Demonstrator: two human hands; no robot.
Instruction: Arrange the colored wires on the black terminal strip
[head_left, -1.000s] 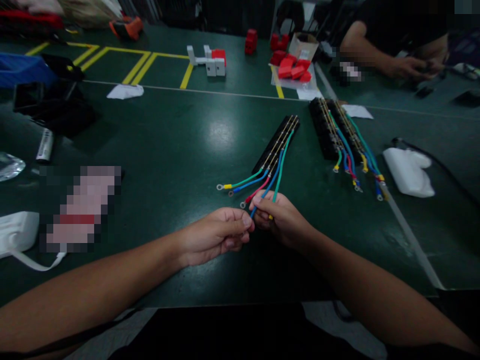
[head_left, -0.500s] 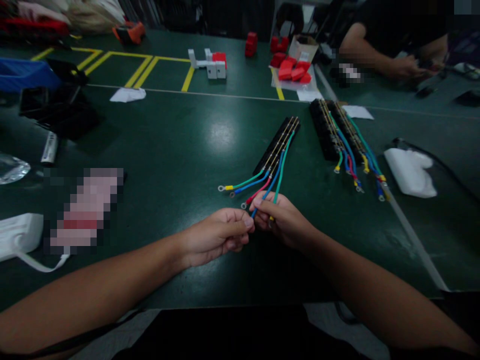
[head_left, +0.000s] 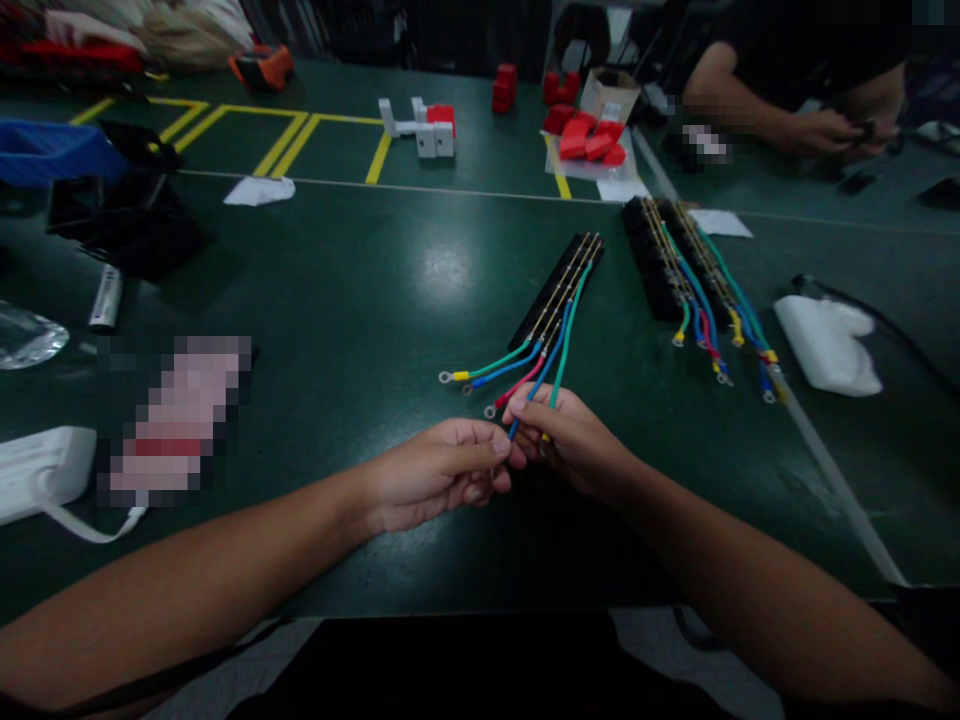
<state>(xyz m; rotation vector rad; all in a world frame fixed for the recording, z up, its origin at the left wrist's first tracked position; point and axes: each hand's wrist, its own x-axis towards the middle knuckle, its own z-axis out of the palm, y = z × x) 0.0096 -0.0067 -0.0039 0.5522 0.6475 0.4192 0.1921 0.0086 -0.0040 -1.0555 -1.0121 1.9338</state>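
My left hand (head_left: 454, 462) is closed in a pinch at the lower end of a blue wire (head_left: 553, 355), whose tip is hidden by the fingers. Just to its right, my right hand (head_left: 559, 430) grips the same wire a little higher up. A green wire (head_left: 566, 345) runs down into the right hand too, its yellow-sleeved end by the fingers. Both wires come from a black terminal strip (head_left: 556, 290) with brass-coloured rods, lying slanted on the table. Another green wire (head_left: 499, 362), a blue one and a red wire (head_left: 519, 384) fan out to the left, ending in ring terminals.
Two similar wired strips (head_left: 652, 262) lie to the right, near a white object (head_left: 825, 345). At left are a phone (head_left: 180, 420) on a white cable, a white charger (head_left: 52, 470) and black bins (head_left: 127, 225). Red parts (head_left: 592, 140) and a co-worker's hands (head_left: 832, 135) are across the table.
Both hands keep hold of the blue wire, with the left fingers shifted slightly right, closer to the right hand. The whole view has slid slightly to the right.
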